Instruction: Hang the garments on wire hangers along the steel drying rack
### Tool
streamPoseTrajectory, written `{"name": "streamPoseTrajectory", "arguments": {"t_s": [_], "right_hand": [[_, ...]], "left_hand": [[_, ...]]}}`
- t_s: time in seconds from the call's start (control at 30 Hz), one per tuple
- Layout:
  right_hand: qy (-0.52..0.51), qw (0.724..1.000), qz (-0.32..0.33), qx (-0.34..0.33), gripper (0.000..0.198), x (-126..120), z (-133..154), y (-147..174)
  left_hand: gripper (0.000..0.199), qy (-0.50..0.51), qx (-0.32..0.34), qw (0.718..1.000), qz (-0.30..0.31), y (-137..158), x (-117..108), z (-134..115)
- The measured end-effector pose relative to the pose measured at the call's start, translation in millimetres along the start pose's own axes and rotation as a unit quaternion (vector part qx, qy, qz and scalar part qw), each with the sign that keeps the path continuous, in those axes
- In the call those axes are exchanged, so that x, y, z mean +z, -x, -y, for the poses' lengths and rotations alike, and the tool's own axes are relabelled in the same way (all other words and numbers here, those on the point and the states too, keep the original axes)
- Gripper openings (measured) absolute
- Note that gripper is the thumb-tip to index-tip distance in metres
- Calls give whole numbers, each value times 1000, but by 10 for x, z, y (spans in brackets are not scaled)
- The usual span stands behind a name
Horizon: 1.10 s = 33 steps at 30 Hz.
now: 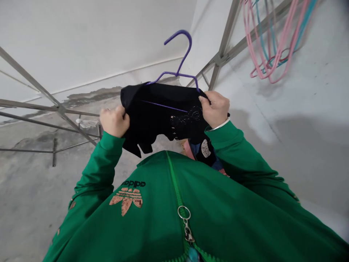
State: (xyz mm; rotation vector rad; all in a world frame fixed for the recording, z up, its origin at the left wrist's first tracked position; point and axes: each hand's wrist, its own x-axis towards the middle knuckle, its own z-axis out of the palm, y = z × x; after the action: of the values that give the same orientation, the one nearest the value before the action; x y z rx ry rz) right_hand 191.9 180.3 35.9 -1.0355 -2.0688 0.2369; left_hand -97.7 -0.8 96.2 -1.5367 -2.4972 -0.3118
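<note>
A black garment (152, 116) with shiny dark trim on its right part is stretched between my two hands in front of my chest. Inside its opening sits a purple clothes hanger (186, 54), its hook pointing up and its lower bar showing across the dark cloth. My left hand (115, 120) is closed on the garment's left edge. At the opposite upper corner, my right hand (215, 109) pinches the cloth between thumb and fingers, close to the hanger's right shoulder. The garment's lower part hangs in loose folds.
Pink and blue hangers (272, 69) hang at the upper right from a metal rack (219, 60). Metal bars of a frame (60, 109) cross the left side. Below my right forearm, partly hidden, lie other clothes (205, 148). A pale wall (109, 36) stands behind the concrete floor.
</note>
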Motion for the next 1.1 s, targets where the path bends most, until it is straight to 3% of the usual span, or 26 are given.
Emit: {"name": "streamPoseTrajectory", "arguments": {"t_s": [0.07,0.13,0.2,0.23,0.33,0.4,0.47,0.53,0.73,0.93,1.1], "right_hand": [[-12,1000,-3,-8,40,-10,-5,11],[-25,999,5,-21,37,-20,-9,32],[-36,999,15,-32,34,-32,-14,52],[-39,998,18,-36,32,-39,-16,58],[-40,998,26,-46,30,-64,-24,62],[-44,997,33,-54,29,-81,-22,56],[-50,996,40,-60,29,-93,-12,47],[-52,996,41,-61,29,-98,2,34],[-51,996,42,-61,29,-105,25,-39],[-46,995,54,-74,35,-301,-280,116],[-43,977,166,-130,49,-553,-716,346]], "left_hand": [[14,39,63,988,135,132,13,-65],[17,130,141,943,273,220,36,-45],[21,208,186,903,327,234,49,51],[23,227,179,909,301,214,49,114],[28,204,106,968,102,65,39,283],[34,160,92,983,6,-84,46,340],[44,127,126,984,-2,-251,85,345],[48,113,168,979,28,-414,157,316],[30,95,201,972,75,-705,346,188],[27,68,143,987,-6,-521,150,-175],[25,73,117,990,-11,-273,-80,-471]]}}
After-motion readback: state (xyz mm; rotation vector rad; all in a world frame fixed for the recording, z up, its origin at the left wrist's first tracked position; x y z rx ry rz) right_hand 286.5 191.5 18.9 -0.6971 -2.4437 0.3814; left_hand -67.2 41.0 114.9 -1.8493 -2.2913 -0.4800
